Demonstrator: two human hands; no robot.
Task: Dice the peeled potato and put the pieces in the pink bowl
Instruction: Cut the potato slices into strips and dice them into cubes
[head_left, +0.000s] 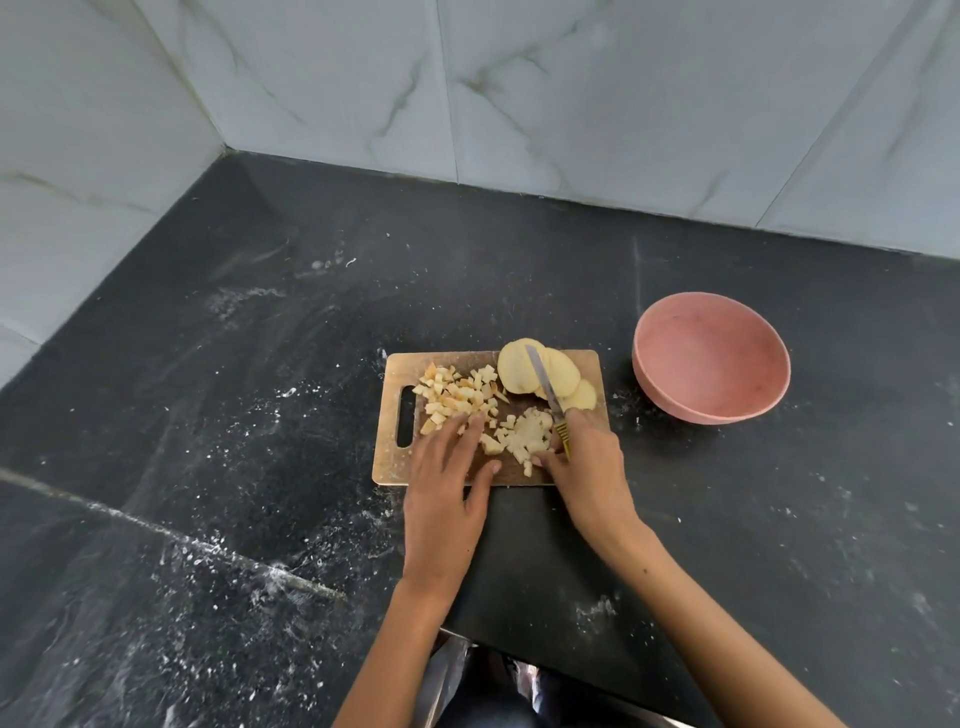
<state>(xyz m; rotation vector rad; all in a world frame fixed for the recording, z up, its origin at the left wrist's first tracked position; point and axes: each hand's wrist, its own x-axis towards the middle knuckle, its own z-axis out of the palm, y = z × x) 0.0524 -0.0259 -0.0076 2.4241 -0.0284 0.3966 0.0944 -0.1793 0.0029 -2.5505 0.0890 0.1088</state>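
Note:
A wooden cutting board (395, 467) lies on the black counter. Browned potato dice (454, 395) are heaped at its back left, and paler dice (522, 434) lie near its front middle. Several potato slices (561, 374) overlap at the back right of the board. My right hand (587, 462) grips the yellow handle of a knife (543, 379), whose blade lies over the slices. My left hand (447, 478) rests flat on the board with straight fingers touching the dice. The pink bowl (711, 358) stands right of the board, with nothing inside it.
Marble-tiled walls (467, 93) meet in a corner behind the counter. White crumbs and streaks dot the black counter (234, 415). The counter's front edge runs just below my forearms.

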